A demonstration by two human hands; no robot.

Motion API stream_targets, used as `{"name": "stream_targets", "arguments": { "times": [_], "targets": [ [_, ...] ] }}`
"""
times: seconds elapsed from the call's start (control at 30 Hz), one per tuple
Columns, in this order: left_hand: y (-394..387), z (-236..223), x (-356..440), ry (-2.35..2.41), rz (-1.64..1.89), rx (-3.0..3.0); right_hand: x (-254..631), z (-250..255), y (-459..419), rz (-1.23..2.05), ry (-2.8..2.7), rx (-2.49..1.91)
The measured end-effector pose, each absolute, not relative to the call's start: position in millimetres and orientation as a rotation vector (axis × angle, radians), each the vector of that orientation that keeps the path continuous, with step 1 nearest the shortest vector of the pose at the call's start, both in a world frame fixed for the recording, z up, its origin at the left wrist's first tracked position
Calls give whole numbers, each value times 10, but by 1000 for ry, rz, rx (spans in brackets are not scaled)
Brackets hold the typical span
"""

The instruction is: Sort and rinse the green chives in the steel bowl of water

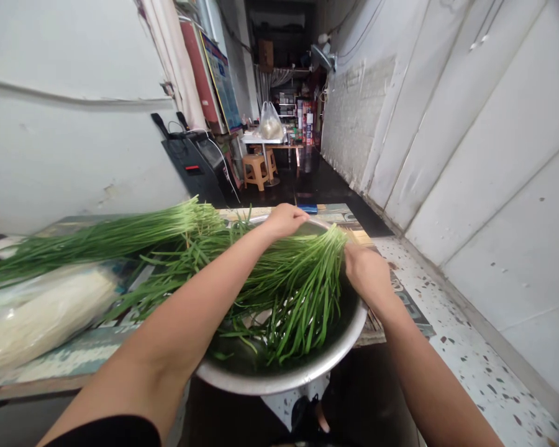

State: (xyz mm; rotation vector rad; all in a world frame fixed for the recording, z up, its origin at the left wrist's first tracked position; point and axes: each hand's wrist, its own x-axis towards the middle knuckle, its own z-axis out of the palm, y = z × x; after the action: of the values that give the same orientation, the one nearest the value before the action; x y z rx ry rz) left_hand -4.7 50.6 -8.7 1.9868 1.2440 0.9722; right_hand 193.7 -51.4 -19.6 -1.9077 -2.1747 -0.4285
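Note:
A wide metal basin (279, 386) holds long green garlic chives (302, 273), their pale stem ends gathered at the far right rim. My left hand (286, 220) is over the basin's far rim with its fingers drawn together; whatever they may pinch is too small to make out. At the right rim, my right hand (368, 273) is closed beside the pale stem ends and appears to grip some of the chives. Its fingertips are partly hidden. More loose chives spill over the basin's left side, partly behind my left forearm.
Another bundle of chives (121, 236) lies on the patterned table (69, 354) at the left. In front of it is a clear plastic bag of pale contents (51, 310). A blue object (307, 209) sits past the basin. A white wall (503, 155) runs along the right.

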Motion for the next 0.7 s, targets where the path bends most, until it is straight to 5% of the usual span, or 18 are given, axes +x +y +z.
{"name": "stream_targets", "arguments": {
  "times": [0.3, 0.7],
  "targets": [
    [777, -631, 32, 1458, 832, 2160, 1942, -211, -510, -478, -2196, -1883],
    [740, -387, -21, 1460, 993, 2040, 1946, -213, -512, -499, -2207, -1868]
  ]
}}
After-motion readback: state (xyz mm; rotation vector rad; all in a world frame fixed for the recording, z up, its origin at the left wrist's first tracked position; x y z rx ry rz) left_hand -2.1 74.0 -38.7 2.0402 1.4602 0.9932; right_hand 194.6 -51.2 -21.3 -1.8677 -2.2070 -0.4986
